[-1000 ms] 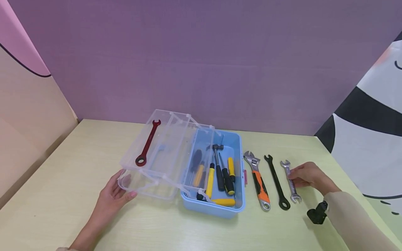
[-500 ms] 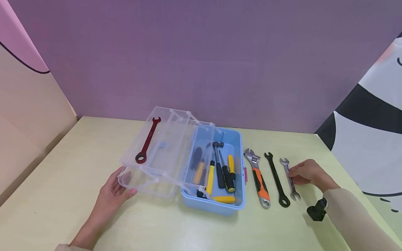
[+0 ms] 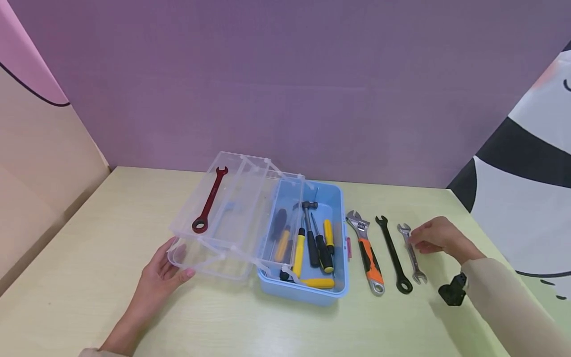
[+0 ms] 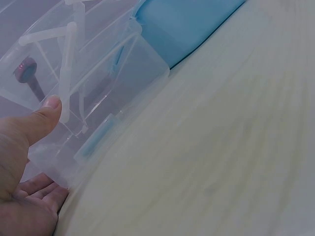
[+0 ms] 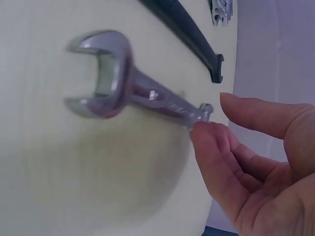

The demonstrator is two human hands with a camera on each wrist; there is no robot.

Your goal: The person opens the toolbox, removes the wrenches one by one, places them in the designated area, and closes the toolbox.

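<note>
The right hand [image 3: 439, 237] is over at the right side of the head picture, and it has the silver wrench [image 3: 412, 254] by its far end. In the right wrist picture the fingertips [image 5: 206, 129] pinch the thin shaft of the silver wrench [image 5: 129, 87], with the thumb just above it. The near open end looks a bit raised off the table [image 3: 89, 258] (it is blurry, so it is hard to be sure).

The left hand [image 3: 162, 271] is in the lower left part of the head picture. Its thumb and fingers curl round the corner of the clear tray [image 3: 209, 233], which folds out from the blue toolbox [image 3: 312, 292]. A red wrench [image 3: 208, 201] lies in the top part of the tray.

The step looks like picking up the silver wrench. The lift should be slow, with the pinch kept tight, because a thin metal bar held at one end can tip and slip. The black wrench [image 3: 393, 255] lies just beside it and should not get bumped. The orange wrench [image 3: 367, 255] lies next to the box.
</note>
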